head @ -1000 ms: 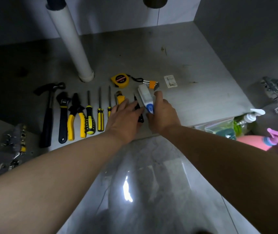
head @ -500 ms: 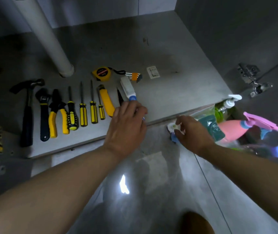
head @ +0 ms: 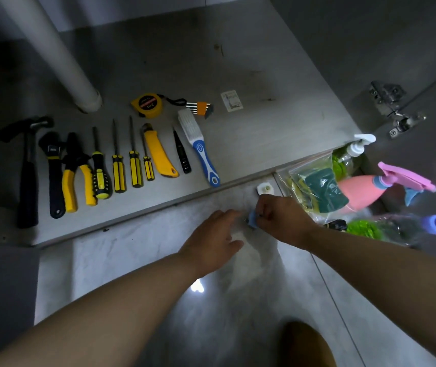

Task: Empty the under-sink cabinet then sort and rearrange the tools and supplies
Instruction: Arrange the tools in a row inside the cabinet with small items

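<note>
On the cabinet floor (head: 264,133), left of one blue-handled brush (head: 198,144), lie one hammer (head: 27,176), one wrench (head: 53,168), one pair of pliers (head: 75,168), four screwdrivers (head: 118,170), one yellow utility knife (head: 158,154) and one black pointed tool (head: 182,154). Behind the brush sits one tape measure (head: 147,105). In front of the brush, over the tiles, the right hand (head: 283,218) pinches one small blue object (head: 252,217). The left hand (head: 211,242) is there too, fingers relaxed, holding nothing.

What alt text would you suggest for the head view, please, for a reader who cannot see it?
The right hand pinches a small blue object, the open left hand beside it, over a grey floor. Behind, tools from a hammer to a blue-handled brush lie in a row on the cabinet floor.
</note>
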The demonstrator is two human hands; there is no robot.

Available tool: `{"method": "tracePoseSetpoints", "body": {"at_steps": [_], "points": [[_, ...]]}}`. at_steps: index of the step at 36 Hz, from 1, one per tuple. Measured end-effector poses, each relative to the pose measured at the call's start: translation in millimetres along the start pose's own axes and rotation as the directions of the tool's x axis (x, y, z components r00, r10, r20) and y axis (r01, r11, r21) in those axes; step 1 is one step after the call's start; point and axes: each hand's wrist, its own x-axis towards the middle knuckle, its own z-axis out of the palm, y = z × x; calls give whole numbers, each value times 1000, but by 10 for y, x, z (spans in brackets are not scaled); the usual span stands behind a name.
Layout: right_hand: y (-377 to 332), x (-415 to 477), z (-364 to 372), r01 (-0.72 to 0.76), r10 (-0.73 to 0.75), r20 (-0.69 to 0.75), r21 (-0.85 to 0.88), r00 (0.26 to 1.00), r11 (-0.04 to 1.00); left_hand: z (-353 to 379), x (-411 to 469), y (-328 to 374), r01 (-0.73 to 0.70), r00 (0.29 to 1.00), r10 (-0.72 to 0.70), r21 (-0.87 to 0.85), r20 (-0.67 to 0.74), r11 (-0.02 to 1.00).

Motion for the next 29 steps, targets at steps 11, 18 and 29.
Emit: {"method": "tracePoseSetpoints", "body": {"at_steps": [11, 18, 29], "points": [[-176, 27, -145, -278, 164, 251, 530, 954, 801, -57, 63, 39, 24, 995, -47, -237, -92, 971], [111, 364, -51, -188, 169, -121, -175, 978, 967, -235, 108, 31, 45, 984, -101, -347, -146, 937], [-8, 354, 14, -26, 6, -70, -284, 998, 959, -466, 79, 168, -44, 967, -102, -543, -235, 838]]}}
